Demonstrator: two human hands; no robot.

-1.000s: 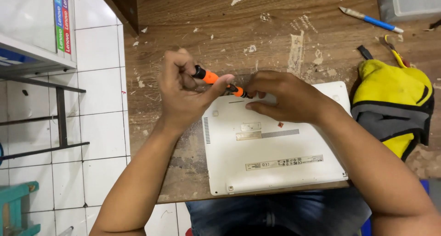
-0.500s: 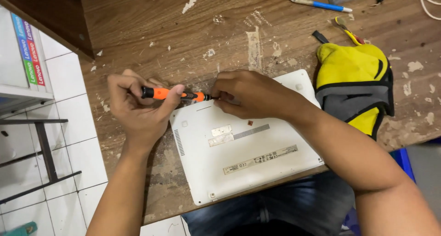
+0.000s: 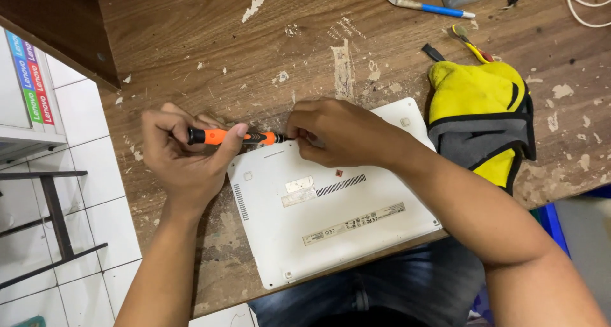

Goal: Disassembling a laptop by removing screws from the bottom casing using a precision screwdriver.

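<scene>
The orange and black screwdriver (image 3: pixel 232 136) lies almost level across the far left corner of the white laptop (image 3: pixel 331 206), its long axis running nine to three o'clock, handle end at nine and tip at three. The left hand (image 3: pixel 184 158) is closed around the handle, thumb pressed along the orange grip and fingers curled behind it. The right hand (image 3: pixel 337 133) meets the tool at its tip end, fingers pinched narrowly there over the laptop's far edge; the tip itself is hidden under those fingers, so whether it sits in a screw cannot be told. The laptop lies upside down on the worn wooden table (image 3: pixel 254 53), its underside up with labels and a vent grille showing, its near edge overhanging the table toward six o'clock. At three o'clock from the laptop, just beside it, rests a yellow, grey and black pouch (image 3: pixel 480 117). Beyond the pouch, toward one o'clock, lie a small yellow-handled tool (image 3: pixel 470 42) and, farther off, a blue and grey pen (image 3: pixel 429 8). White floor tiles (image 3: pixel 95 193) show at nine o'clock
</scene>
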